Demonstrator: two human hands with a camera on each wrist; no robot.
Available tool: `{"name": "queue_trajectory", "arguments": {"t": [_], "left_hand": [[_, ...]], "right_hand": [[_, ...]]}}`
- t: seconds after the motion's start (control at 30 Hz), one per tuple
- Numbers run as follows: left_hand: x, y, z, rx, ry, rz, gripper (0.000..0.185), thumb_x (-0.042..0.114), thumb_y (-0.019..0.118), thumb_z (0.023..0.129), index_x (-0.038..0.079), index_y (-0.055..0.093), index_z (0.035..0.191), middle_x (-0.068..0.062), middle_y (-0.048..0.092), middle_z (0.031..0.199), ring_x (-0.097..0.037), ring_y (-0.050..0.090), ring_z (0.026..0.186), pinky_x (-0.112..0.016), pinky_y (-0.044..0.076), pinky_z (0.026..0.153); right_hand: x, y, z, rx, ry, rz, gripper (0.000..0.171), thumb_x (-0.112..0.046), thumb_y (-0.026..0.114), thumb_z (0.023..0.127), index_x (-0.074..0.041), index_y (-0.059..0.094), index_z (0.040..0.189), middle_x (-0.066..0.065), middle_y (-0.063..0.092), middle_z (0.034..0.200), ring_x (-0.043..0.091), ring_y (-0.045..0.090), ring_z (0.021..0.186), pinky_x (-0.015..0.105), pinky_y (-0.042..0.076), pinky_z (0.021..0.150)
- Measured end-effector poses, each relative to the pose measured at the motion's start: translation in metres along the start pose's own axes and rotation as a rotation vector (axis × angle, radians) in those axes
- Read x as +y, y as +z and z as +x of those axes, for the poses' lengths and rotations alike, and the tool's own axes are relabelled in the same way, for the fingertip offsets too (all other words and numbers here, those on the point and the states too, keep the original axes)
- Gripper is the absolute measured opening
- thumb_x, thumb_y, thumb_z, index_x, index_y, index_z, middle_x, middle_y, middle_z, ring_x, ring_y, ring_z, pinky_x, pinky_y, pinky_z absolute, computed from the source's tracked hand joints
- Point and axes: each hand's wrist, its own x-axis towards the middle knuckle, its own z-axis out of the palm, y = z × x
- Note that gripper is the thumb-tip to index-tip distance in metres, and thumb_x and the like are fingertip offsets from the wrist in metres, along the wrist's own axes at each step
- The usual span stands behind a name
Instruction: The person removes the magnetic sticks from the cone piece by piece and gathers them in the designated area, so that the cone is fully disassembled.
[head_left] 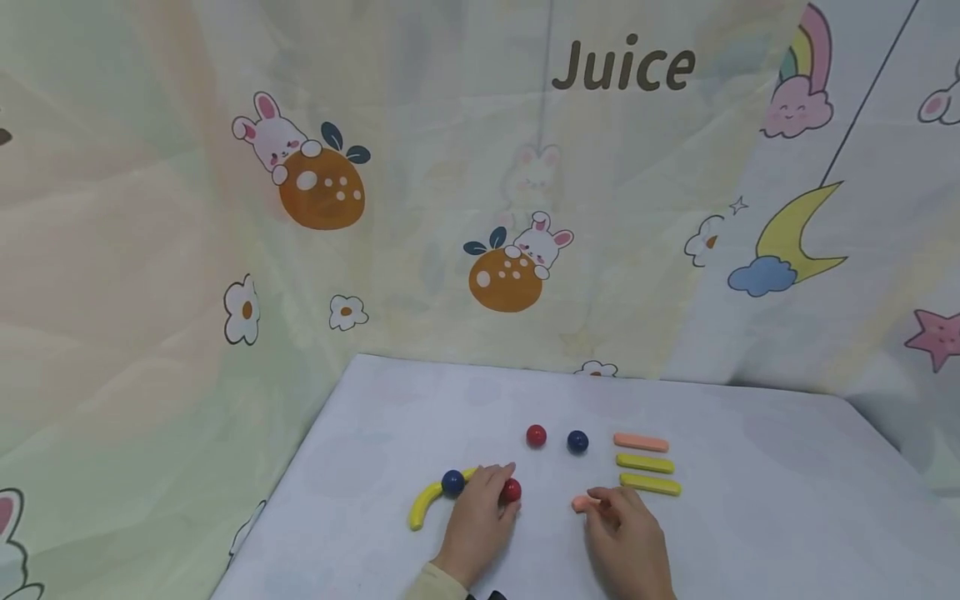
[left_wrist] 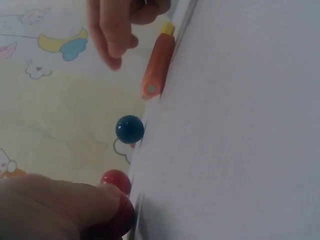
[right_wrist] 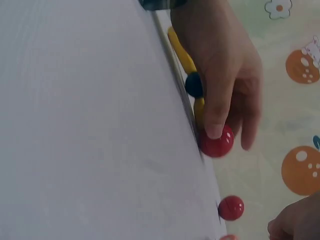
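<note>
My left hand (head_left: 483, 508) lies over the right end of a yellow curved piece (head_left: 422, 506) and pinches a red ball (head_left: 512, 490) at its fingertips. The thumb presses on that red ball (right_wrist: 217, 142) in the right wrist view. A blue ball (head_left: 452, 482) sits on the curve just left of the hand. My right hand (head_left: 622, 533) holds one end of a short orange stick (head_left: 581, 503) that lies on the white table (head_left: 750, 517). The stick's free end (left_wrist: 151, 89) points toward the left hand.
A loose red ball (head_left: 536, 435) and a blue ball (head_left: 577, 442) lie beyond the hands. To their right lie an orange stick (head_left: 641, 442) and two yellow sticks (head_left: 645, 463) in a stack of rows. A printed cloth backdrop (head_left: 480, 208) hangs behind and left.
</note>
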Motion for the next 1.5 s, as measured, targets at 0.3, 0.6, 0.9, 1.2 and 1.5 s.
{"name": "queue_trajectory", "arguments": {"t": [0.3, 0.6, 0.9, 1.2, 1.5], "left_hand": [[0.000, 0.006, -0.001, 0.054, 0.132, -0.014, 0.063, -0.004, 0.064, 0.080, 0.014, 0.051, 0.138, 0.000, 0.058, 0.129, -0.021, 0.048, 0.131, -0.047, 0.038, 0.108], [-0.014, -0.004, 0.001, 0.254, -0.048, 0.098, 0.028, 0.009, 0.068, 0.077, 0.013, 0.070, 0.104, 0.000, 0.065, 0.103, -0.024, 0.057, 0.105, -0.056, 0.036, 0.103], [-0.020, -0.002, 0.001, 0.173, -0.099, 0.181, 0.018, 0.019, 0.077, 0.083, 0.018, 0.070, 0.099, 0.005, 0.061, 0.095, -0.018, 0.056, 0.099, -0.044, 0.041, 0.096], [-0.019, -0.003, 0.003, 0.161, -0.157, 0.195, 0.015, 0.017, 0.077, 0.084, 0.018, 0.069, 0.097, 0.004, 0.061, 0.094, -0.019, 0.056, 0.098, -0.043, 0.043, 0.094], [-0.020, -0.003, 0.005, 0.190, -0.171, 0.194, 0.014, 0.017, 0.076, 0.083, 0.017, 0.069, 0.096, 0.004, 0.061, 0.093, -0.018, 0.056, 0.095, -0.043, 0.044, 0.091]], "right_hand": [[-0.038, 0.023, -0.012, -0.133, -0.151, -0.015, 0.027, -0.020, 0.079, 0.080, -0.017, 0.071, 0.106, -0.007, 0.062, 0.097, 0.003, 0.046, 0.065, 0.018, 0.044, 0.059], [-0.052, 0.044, -0.013, -0.215, -0.142, -0.067, 0.045, -0.033, 0.082, 0.078, -0.018, 0.066, 0.118, -0.005, 0.062, 0.101, 0.003, 0.051, 0.075, 0.024, 0.047, 0.065], [-0.048, 0.045, -0.012, -0.268, -0.135, 0.015, 0.038, -0.030, 0.080, 0.079, -0.021, 0.068, 0.114, -0.013, 0.060, 0.092, 0.004, 0.045, 0.067, 0.019, 0.038, 0.056], [-0.051, 0.039, -0.013, -0.309, -0.123, 0.051, 0.033, -0.029, 0.077, 0.080, -0.020, 0.069, 0.110, -0.011, 0.057, 0.085, 0.006, 0.045, 0.065, 0.020, 0.038, 0.054], [-0.044, 0.034, 0.018, -0.198, -0.091, 0.098, 0.039, -0.023, 0.082, 0.077, -0.020, 0.069, 0.114, -0.009, 0.067, 0.098, 0.011, 0.057, 0.083, 0.029, 0.050, 0.071]]}}
